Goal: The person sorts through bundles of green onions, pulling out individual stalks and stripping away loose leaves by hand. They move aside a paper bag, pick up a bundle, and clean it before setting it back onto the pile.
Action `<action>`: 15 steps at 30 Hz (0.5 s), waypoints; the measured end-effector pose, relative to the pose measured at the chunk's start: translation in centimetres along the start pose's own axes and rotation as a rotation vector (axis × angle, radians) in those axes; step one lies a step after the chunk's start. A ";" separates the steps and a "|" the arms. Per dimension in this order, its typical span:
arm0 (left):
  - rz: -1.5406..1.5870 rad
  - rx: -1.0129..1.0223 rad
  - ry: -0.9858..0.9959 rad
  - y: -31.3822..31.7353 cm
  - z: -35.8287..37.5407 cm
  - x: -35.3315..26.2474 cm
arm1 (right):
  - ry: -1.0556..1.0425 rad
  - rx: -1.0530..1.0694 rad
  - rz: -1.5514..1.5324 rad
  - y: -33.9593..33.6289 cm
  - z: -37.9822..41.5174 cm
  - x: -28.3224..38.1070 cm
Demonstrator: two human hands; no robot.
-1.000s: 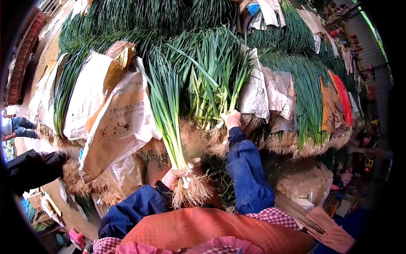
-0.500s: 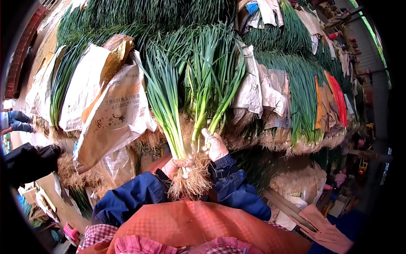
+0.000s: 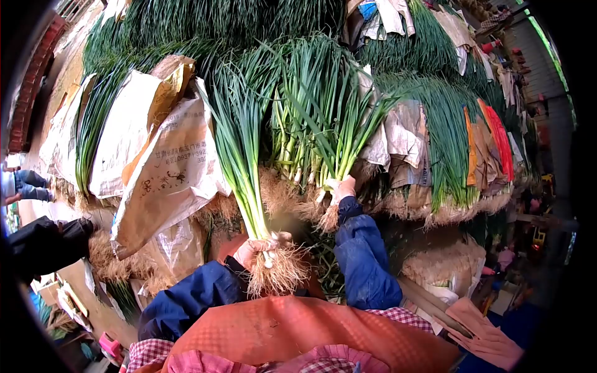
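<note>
So there's a printed sack (image 3: 171,158) draped left of centre, then lower middle the left hand (image 3: 254,250) is wrapped round a bunch of green stalks (image 3: 247,180), shaggy roots poking out below. Just right of centre the right hand (image 3: 342,188) is clamped on a smaller clump (image 3: 348,154) fanning up and right, with some red cloth (image 3: 495,138) way over at the right.

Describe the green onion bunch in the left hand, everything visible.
The green onion bunch has long dark-green leaves fanning out at the top, paler shafts converging on white bases, and a shaggy tangle of tan, fibrous roots. The left hand grips it around the bases. Roots point toward the wearer, leaf tips away, slanting slightly beside the printed sack. Leaf tips overlap greens behind; contact there is unclear. No tie shows.
</note>
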State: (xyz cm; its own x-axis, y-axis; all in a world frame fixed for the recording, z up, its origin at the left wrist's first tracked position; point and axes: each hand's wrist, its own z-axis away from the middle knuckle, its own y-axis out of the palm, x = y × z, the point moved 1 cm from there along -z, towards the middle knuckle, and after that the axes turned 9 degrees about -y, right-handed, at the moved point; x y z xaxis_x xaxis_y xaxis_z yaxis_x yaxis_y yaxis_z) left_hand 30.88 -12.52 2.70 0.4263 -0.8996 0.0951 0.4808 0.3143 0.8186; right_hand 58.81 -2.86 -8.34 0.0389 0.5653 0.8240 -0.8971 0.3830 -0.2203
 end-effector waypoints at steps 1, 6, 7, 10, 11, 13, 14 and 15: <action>0.072 0.052 -0.148 -0.9 -0.2 -0.3 | -0.142 0.012 -0.210 0.5 0.4 0.4; 0.026 0.052 -0.086 -2.3 -1.3 0.0 | 0.013 0.402 -0.460 -2.5 12.1 11.3; 0.043 0.047 -0.075 -1.4 -1.4 0.0 | -0.006 0.404 -0.491 -3.2 13.7 11.6; 0.103 0.105 -0.049 1.9 -1.0 -0.4 | -0.067 0.256 -0.527 -6.5 17.8 10.3; 0.153 0.082 -0.016 2.8 -0.7 -0.4 | -0.084 0.196 -0.498 -8.1 18.9 8.8; 0.129 0.002 -0.012 2.7 -0.2 -0.5 | -0.177 -0.060 -0.300 -11.4 21.9 5.1; 0.106 0.019 0.050 2.2 -0.6 -0.2 | -0.113 -0.150 -0.205 -12.8 23.8 4.4; 0.108 0.127 -0.035 1.0 -0.6 -0.6 | -0.042 -0.234 -0.118 -14.2 25.8 3.8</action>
State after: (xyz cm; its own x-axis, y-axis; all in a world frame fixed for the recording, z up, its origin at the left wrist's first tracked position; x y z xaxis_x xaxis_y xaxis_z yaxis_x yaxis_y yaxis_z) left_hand 31.57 -11.45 3.11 0.4423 -0.8732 0.2046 0.3316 0.3711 0.8674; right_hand 60.35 -25.00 11.39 0.1147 0.4775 0.8711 -0.7611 0.6058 -0.2319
